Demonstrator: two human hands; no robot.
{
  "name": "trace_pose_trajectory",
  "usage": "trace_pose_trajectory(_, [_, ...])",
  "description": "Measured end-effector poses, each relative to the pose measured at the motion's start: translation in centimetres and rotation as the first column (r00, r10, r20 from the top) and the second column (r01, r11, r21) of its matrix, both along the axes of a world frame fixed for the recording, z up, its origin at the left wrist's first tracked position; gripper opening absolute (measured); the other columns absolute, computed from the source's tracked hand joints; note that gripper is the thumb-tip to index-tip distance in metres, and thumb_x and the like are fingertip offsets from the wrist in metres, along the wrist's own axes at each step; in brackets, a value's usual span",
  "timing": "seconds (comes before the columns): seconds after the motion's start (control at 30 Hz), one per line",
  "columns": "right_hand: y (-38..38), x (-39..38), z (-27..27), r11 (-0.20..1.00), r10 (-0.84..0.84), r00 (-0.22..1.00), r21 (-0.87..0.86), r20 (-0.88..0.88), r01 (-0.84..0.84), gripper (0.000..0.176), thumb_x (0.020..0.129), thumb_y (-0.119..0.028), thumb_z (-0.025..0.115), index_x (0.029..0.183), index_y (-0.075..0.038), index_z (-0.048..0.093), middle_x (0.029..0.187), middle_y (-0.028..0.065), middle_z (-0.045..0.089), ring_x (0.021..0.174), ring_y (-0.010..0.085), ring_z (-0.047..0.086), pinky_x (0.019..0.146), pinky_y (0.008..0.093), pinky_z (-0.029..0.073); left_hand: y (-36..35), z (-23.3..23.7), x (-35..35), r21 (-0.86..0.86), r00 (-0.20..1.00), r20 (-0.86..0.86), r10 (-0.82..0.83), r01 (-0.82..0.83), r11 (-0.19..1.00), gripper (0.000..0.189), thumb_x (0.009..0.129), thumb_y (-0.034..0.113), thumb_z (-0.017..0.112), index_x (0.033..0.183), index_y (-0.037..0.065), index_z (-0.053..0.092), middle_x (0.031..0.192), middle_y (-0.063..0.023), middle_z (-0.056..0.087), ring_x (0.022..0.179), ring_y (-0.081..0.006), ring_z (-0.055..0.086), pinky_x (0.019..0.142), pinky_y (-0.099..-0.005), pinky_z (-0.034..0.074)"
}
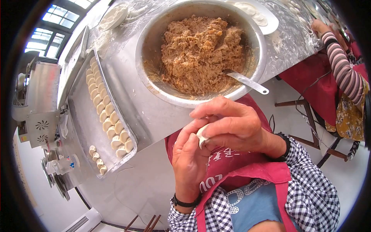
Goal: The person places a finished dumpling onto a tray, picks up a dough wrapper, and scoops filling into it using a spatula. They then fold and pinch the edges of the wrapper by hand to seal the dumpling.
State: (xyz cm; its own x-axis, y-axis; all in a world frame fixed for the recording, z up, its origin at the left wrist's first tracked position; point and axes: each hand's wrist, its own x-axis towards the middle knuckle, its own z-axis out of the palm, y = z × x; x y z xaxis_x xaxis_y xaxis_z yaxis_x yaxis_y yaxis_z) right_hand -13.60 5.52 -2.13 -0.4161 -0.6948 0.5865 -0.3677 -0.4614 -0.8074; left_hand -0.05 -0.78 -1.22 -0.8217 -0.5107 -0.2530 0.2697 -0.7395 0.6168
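Observation:
Between my two hands, in front of the red apron, is a small pale dumpling (201, 135), mostly covered by fingers. My left hand (189, 154) cups it from below and the left side. My right hand (234, 123) pinches its edge from the right, thumb and fingers closed on the dough. Just beyond the hands stands a large metal bowl (143, 73) of brown minced filling (201, 50). A flat metal spatula (247, 82) is stuck in the filling, its handle resting over the bowl's rim.
To the left, a metal tray (83, 116) bears rows of shaped dumplings (106, 104). A floury dish (114, 16) and a white plate (266, 23) lie farther back. A machine (40, 100) stands at far left. Another person's striped sleeve (340, 58) is at right.

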Motion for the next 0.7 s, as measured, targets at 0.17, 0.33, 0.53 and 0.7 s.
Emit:
trace_pose_trajectory(0.17, [0.1, -1.0, -0.7, 0.997, 0.049, 0.982, -0.050, -0.182, -0.059, 0.016, 0.064, -0.004, 0.069, 0.078, -0.005, 0.062, 0.102, 0.0122, 0.061, 0.088, 0.0236, 0.060, 0.073, 0.0319, 0.050, 0.0, -0.3, 0.1, -0.003, 0.999, 0.019, -0.025, 0.025, 1.000, 0.036, 0.094, 0.015, 0.040, 0.124, -0.006, 0.041, 0.120, -0.0180, 0.050, 0.108, -0.0241, 0.053, 0.091, -0.0366, 0.046])
trace_pose_trajectory(0.33, [0.2, -0.1, 0.2, 1.000, 0.002, 0.997, 0.016, -0.076, -0.001, 0.013, 0.065, -0.004, 0.068, 0.076, -0.006, 0.062, 0.099, 0.0107, 0.061, 0.088, 0.0226, 0.060, 0.073, 0.0323, 0.049, 0.1, 0.2, -0.2, -0.016, 1.000, 0.007, 0.018, -0.018, 1.000, 0.035, 0.094, 0.015, 0.040, 0.123, -0.006, 0.043, 0.119, -0.0176, 0.050, 0.107, -0.0232, 0.053, 0.090, -0.0351, 0.046])
trace_pose_trajectory(0.53, [0.1, -0.9, -0.7, 0.997, 0.054, 0.982, -0.036, -0.180, -0.061, 0.017, 0.063, -0.004, 0.070, 0.078, -0.005, 0.062, 0.102, 0.0110, 0.061, 0.088, 0.0234, 0.060, 0.075, 0.0327, 0.050, 0.0, -0.6, 0.2, 0.010, 1.000, -0.009, 0.014, -0.014, 1.000, 0.034, 0.094, 0.014, 0.041, 0.122, -0.005, 0.044, 0.120, -0.0177, 0.050, 0.107, -0.0233, 0.053, 0.089, -0.0351, 0.047])
trace_pose_trajectory(0.7, [0.0, 0.1, 0.1, 1.000, -0.004, 0.997, 0.014, -0.078, 0.006, 0.014, 0.065, -0.004, 0.068, 0.077, -0.006, 0.061, 0.098, 0.0101, 0.062, 0.088, 0.0224, 0.060, 0.074, 0.0323, 0.049, 0.0, -0.1, 0.0, 0.001, 1.000, 0.001, 0.016, -0.016, 1.000, 0.035, 0.093, 0.014, 0.042, 0.122, -0.005, 0.044, 0.120, -0.0172, 0.050, 0.107, -0.0232, 0.054, 0.089, -0.0353, 0.047])
